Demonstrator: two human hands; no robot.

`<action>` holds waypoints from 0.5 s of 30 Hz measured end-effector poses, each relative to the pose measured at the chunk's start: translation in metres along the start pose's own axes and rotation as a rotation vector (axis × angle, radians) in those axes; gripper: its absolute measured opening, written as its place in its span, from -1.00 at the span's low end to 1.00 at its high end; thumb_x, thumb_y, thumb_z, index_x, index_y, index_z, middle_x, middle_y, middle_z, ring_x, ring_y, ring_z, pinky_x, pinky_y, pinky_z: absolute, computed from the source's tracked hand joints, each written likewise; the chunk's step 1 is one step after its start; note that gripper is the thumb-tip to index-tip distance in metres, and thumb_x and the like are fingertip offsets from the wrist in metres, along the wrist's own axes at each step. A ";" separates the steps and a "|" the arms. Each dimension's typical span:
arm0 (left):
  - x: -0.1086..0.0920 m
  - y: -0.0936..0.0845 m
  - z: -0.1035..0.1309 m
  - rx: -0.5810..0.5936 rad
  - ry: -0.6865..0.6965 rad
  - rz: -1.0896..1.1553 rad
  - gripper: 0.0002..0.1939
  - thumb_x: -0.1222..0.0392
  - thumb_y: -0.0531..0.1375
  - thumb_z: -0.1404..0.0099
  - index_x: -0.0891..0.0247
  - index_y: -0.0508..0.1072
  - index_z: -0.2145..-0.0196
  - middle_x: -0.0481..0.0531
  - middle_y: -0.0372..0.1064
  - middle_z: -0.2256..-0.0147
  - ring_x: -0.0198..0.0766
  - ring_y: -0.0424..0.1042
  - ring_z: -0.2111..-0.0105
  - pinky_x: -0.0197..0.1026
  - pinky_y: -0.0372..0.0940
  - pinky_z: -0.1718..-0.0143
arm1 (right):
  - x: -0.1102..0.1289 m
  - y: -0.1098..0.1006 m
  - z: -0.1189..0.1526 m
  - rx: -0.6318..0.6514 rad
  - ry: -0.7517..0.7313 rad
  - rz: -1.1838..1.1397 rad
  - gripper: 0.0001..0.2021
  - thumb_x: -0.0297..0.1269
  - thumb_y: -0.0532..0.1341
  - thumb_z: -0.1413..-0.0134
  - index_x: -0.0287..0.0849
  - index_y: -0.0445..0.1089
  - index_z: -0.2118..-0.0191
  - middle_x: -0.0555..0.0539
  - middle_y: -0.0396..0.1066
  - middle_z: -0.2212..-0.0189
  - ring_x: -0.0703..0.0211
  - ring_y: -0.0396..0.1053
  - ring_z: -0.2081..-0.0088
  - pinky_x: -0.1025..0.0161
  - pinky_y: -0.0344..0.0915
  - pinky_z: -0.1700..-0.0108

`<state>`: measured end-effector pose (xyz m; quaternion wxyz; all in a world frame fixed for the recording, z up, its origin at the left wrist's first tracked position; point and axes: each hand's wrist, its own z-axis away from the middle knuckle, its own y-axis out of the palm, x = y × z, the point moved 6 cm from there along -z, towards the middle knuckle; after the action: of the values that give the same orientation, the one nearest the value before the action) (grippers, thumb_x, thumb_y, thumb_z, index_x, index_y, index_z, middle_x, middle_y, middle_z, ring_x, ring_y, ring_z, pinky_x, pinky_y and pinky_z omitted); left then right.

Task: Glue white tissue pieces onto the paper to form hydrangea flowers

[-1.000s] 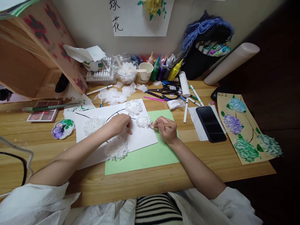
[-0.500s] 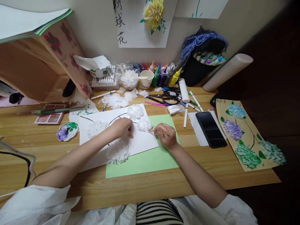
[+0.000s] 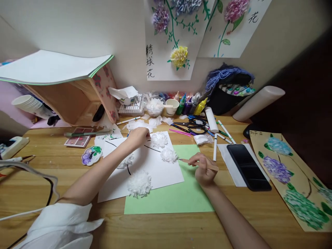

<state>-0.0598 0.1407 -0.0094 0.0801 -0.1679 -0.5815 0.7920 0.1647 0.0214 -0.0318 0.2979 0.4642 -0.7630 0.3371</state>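
White paper [image 3: 166, 176] with black drawn lines and fluffy white paper flowers lies over a green sheet [image 3: 168, 204]. My left hand [image 3: 139, 138] is bent over the top of the white paper, near loose white paper pieces [image 3: 135, 125]; its fingertips are hidden, so any held thing cannot be seen. My right hand [image 3: 204, 168] grips a thin wooden tool [image 3: 212, 167] right of the white paper. The tool's pointed tip is beside the small white flower [image 3: 169, 155]. Another flower [image 3: 139, 184] sits at the lower edge of the paper.
Scissors [image 3: 193, 125], pens and a white tube [image 3: 212, 119] lie behind the paper. Paint bottles [image 3: 201, 106] and a cup [image 3: 172, 107] stand by the wall. A phone [image 3: 249, 167] and flower picture [image 3: 285, 159] are at right, a paint palette [image 3: 91, 155] at left.
The view has tilted up, showing more wall. My left hand has moved back from the flowers toward the loose paper pieces. My right hand has drawn slightly away to the right, still with the tool.
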 end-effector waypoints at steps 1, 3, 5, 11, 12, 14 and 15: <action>0.006 -0.003 -0.005 -0.058 -0.038 -0.035 -0.79 0.21 0.08 -0.16 0.28 0.48 0.31 0.13 0.44 0.27 -0.15 0.39 0.27 -0.24 0.19 0.37 | 0.001 0.000 0.000 0.012 -0.015 0.007 -0.63 -0.35 -0.09 -0.22 -0.16 0.29 0.55 0.01 0.31 0.67 0.27 0.24 0.61 0.26 0.16 0.53; 0.012 -0.002 -0.012 -0.106 -0.069 -0.088 -0.78 0.22 0.09 -0.13 0.29 0.46 0.29 0.16 0.41 0.23 -0.12 0.38 0.22 -0.22 0.21 0.34 | 0.003 0.002 -0.001 0.038 -0.042 0.019 -0.63 -0.36 -0.09 -0.22 -0.16 0.29 0.56 0.01 0.30 0.67 0.27 0.24 0.61 0.26 0.16 0.53; 0.014 0.004 -0.017 -0.122 -0.071 -0.122 -0.78 0.24 0.07 -0.13 0.31 0.45 0.29 0.18 0.39 0.21 -0.10 0.38 0.22 -0.21 0.22 0.34 | 0.004 0.003 -0.002 0.054 -0.055 0.026 -0.63 -0.36 -0.09 -0.22 -0.16 0.29 0.56 0.01 0.30 0.67 0.27 0.24 0.61 0.27 0.16 0.53; 0.011 0.009 -0.017 -0.159 -0.042 -0.151 -0.74 0.34 -0.03 -0.18 0.36 0.42 0.28 0.22 0.37 0.22 -0.09 0.38 0.21 -0.19 0.21 0.33 | 0.002 0.002 0.000 0.045 -0.041 0.011 -0.64 -0.36 -0.09 -0.21 -0.16 0.29 0.55 0.00 0.31 0.66 0.26 0.26 0.60 0.26 0.17 0.52; 0.012 0.007 -0.016 -0.164 -0.046 -0.146 -0.75 0.34 -0.03 -0.18 0.35 0.42 0.28 0.22 0.37 0.21 -0.09 0.38 0.21 -0.19 0.22 0.32 | 0.002 0.002 0.000 0.042 -0.039 0.009 -0.64 -0.36 -0.09 -0.21 -0.16 0.29 0.55 0.00 0.31 0.66 0.26 0.26 0.60 0.25 0.17 0.52; 0.015 0.001 -0.014 -0.200 -0.057 -0.129 -0.75 0.31 -0.03 -0.21 0.33 0.41 0.26 0.20 0.37 0.20 -0.11 0.38 0.21 -0.20 0.22 0.30 | 0.001 0.001 0.000 0.038 -0.036 0.010 -0.64 -0.36 -0.09 -0.21 -0.15 0.29 0.56 0.00 0.31 0.66 0.25 0.26 0.60 0.25 0.18 0.52; 0.016 -0.002 -0.013 -0.227 -0.057 -0.120 -0.76 0.29 -0.03 -0.22 0.32 0.41 0.25 0.19 0.37 0.20 -0.12 0.37 0.20 -0.20 0.22 0.28 | 0.001 0.001 0.000 0.035 -0.034 0.011 -0.64 -0.36 -0.09 -0.21 -0.15 0.29 0.56 0.00 0.31 0.66 0.26 0.25 0.60 0.25 0.18 0.52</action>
<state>-0.0703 0.1582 -0.0142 0.0911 -0.1182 -0.6783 0.7194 0.1638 0.0213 -0.0308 0.2747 0.4708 -0.7645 0.3441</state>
